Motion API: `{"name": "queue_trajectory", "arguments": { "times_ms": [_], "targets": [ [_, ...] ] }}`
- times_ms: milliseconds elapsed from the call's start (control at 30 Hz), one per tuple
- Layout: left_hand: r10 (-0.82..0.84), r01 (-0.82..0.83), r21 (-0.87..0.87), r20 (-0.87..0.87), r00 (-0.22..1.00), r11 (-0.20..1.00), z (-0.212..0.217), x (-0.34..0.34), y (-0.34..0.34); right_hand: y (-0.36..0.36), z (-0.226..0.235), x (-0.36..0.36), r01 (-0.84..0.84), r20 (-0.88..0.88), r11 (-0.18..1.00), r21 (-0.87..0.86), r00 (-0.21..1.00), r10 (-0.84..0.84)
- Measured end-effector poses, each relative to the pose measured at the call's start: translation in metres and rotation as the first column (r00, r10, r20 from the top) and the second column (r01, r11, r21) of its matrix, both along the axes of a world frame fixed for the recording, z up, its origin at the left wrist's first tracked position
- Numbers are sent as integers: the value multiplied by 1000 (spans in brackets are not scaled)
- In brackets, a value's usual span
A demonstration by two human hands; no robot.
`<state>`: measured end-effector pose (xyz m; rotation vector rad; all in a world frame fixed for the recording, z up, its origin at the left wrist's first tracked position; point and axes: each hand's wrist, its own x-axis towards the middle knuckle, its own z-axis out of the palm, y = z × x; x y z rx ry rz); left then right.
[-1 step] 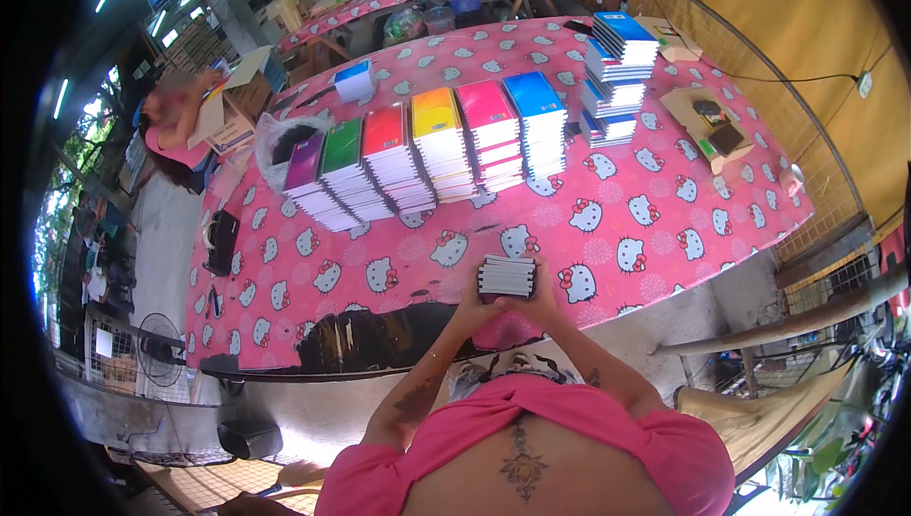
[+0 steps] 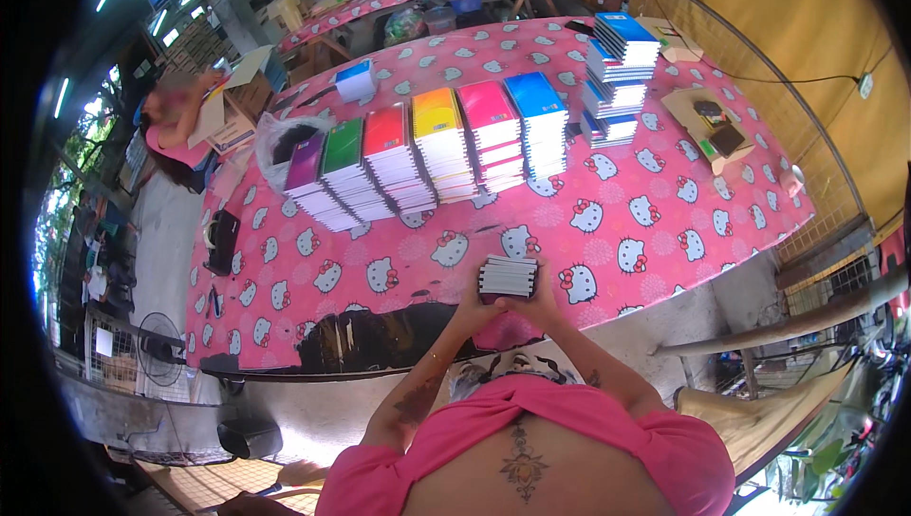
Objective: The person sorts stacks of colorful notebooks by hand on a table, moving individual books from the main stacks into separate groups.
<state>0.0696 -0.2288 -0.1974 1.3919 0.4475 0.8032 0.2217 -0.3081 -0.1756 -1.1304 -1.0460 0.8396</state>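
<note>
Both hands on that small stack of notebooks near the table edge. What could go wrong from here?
1. The small stack of notebooks is pinched only between the left hand and right hand; loose ones might slide out.
2. It sits close to the table edge, so a slip could drop notebooks to the floor.
3. The coloured stacks lean in a tight row; a bump may topple them.
</note>
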Motion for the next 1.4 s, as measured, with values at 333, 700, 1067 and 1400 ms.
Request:
{"name": "queue_trajectory", "arguments": {
  "times_ms": [333,700,1067,1400],
  "targets": [
    [116,-55,220,-274,955,974,17,-3,0,6,-23,11,53,-59,998,35,997,-51],
    [30,71,282,-340,940,957,10,2,3,1,4,28,-225,62,969,-104,971,232],
    [493,275,862,-475,729,425,139,29,-33,-4,-15,24,-190,-206,982,-4,961,185],
    [357,515,771,-633,687,375,162,26,-5,-43,21,69,-376,-218,907,-189,917,334]
  ]
}}
